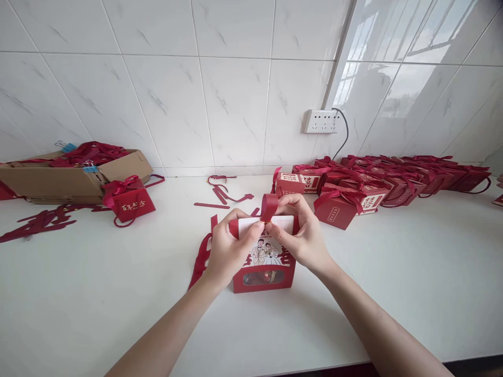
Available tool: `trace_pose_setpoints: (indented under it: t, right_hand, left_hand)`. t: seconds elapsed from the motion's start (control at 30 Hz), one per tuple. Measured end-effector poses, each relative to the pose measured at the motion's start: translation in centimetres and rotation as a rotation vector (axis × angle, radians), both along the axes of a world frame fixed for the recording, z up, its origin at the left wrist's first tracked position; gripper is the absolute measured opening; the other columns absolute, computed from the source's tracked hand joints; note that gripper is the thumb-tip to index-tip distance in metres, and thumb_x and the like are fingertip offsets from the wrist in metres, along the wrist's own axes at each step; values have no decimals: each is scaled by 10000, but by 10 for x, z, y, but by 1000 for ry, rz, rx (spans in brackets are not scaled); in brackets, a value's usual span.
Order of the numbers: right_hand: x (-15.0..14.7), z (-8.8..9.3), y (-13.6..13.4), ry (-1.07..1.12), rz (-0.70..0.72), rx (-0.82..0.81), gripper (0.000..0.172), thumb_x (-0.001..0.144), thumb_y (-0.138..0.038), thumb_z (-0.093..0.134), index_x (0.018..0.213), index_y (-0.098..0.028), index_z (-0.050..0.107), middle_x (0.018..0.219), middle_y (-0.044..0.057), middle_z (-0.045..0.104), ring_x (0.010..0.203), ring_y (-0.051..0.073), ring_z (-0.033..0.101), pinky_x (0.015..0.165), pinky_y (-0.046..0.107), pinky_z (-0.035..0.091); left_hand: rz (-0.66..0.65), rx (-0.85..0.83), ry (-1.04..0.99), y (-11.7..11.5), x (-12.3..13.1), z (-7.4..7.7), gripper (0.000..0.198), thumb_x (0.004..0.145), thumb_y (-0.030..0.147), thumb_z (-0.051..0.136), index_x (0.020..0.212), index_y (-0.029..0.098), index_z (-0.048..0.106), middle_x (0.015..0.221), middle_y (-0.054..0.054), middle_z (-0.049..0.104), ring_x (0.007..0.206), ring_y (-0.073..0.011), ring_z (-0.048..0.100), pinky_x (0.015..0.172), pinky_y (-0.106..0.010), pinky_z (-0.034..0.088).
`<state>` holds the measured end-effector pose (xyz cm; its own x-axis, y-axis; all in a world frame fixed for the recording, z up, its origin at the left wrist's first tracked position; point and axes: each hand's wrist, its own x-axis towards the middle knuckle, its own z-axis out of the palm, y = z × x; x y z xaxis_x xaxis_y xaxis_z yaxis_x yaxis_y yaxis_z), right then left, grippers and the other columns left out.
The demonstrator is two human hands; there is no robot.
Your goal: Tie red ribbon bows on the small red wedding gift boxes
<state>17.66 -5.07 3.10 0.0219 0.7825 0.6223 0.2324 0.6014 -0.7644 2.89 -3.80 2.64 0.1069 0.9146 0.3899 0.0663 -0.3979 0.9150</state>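
Observation:
A small red gift box (264, 272) with a drawn couple and a clear window stands upright on the white counter (98, 293) in front of me. A red ribbon (269, 206) loops up from its top. My left hand (228, 246) pinches the ribbon at the box's top left, fingers closed. My right hand (302, 234) is closed on the ribbon loop from the right. One ribbon tail (199, 262) hangs down onto the counter left of the box.
Several finished red boxes (377, 180) with bows line the back right. A lone finished box (131, 201) sits left, beside an open cardboard carton (63, 178) of ribbons. Loose ribbon pieces (223, 195) and red paper cutouts (43, 220) lie about. A wall socket (323, 121) hangs behind.

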Motion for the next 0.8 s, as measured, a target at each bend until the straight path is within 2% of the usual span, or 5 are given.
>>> trace_pose_setpoints:
  t: [0.1, 0.23, 0.33, 0.57, 0.8]
  right_hand:
    - [1, -2, 0, 4, 15, 31, 267, 764, -213, 647, 958, -251, 468, 851, 0, 637, 826, 165, 629, 698, 294, 522]
    - [3, -1, 0, 20, 56, 19, 165, 821, -311, 596, 955, -236, 536, 919, 25, 653, 890, 182, 634, 764, 321, 519]
    - [2, 2, -1, 41, 51, -16, 167, 845, -365, 573, 935, -226, 594, 913, 30, 678, 874, 185, 646, 752, 317, 527]
    - [-7, 3, -3, 6, -118, 43, 80, 811, -288, 626, 865, -234, 652, 845, 3, 706, 757, 168, 661, 681, 304, 548]
    - [-7, 5, -3, 24, -132, 66, 37, 817, -253, 614, 825, -237, 646, 819, -3, 705, 760, 165, 664, 684, 302, 557]
  left_hand:
    - [-21, 12, 0, -1, 0, 1, 237, 733, 358, 666, 680, 199, 498, 519, 55, 518, 444, -69, 444, 422, -179, 370]
    - [-19, -1, -1, -1, 0, 1, 236, 708, 368, 693, 724, 198, 531, 573, 32, 590, 479, -93, 517, 452, -198, 422]
    - [-23, -22, -1, -1, 0, 2, 253, 688, 371, 713, 718, 198, 530, 550, 39, 578, 464, -92, 509, 439, -197, 411]
    - [-95, -133, -3, 1, -3, 13, 285, 667, 319, 724, 603, 186, 480, 507, 43, 514, 451, -80, 456, 430, -197, 359]
    - [-126, -210, -14, 3, -4, 12, 234, 656, 343, 733, 660, 185, 561, 581, 12, 583, 539, -124, 551, 487, -225, 423]
